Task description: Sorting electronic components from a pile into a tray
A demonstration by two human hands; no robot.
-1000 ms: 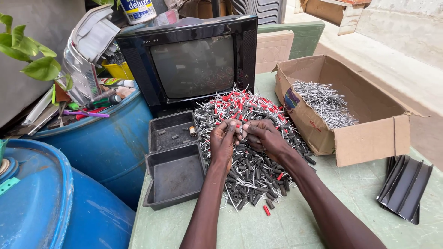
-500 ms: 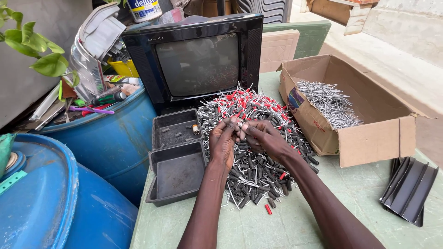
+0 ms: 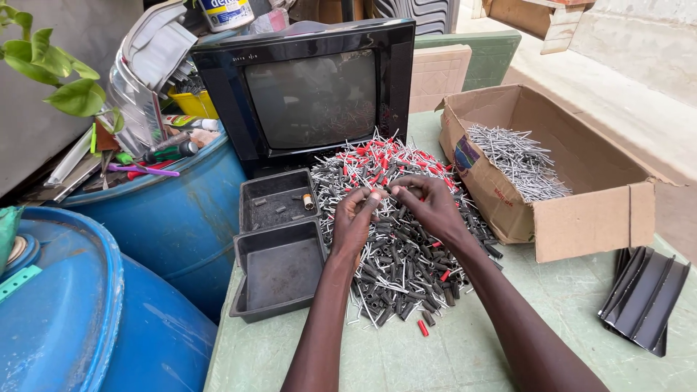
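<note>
A big heap of small black and red sleeved metal pins (image 3: 406,247) lies on the green table (image 3: 465,348). Both my hands hover over the middle of the heap, fingertips meeting. My left hand (image 3: 354,218) pinches one small pin piece, and my right hand (image 3: 430,205) grips the same piece from the other side. Just left of the heap stand two black plastic trays: the near tray (image 3: 279,272) looks bare inside, the far tray (image 3: 277,199) holds a few small bits.
An old black television (image 3: 312,87) stands behind the heap. A cardboard box (image 3: 552,174) with bare metal pins sits at the right, black plastic strips (image 3: 642,294) beyond it. Blue drums (image 3: 109,290) with clutter and a leafy plant (image 3: 54,69) fill the left.
My hands stayed over the heap, fingers working together on a small piece; the view shifted slightly.
</note>
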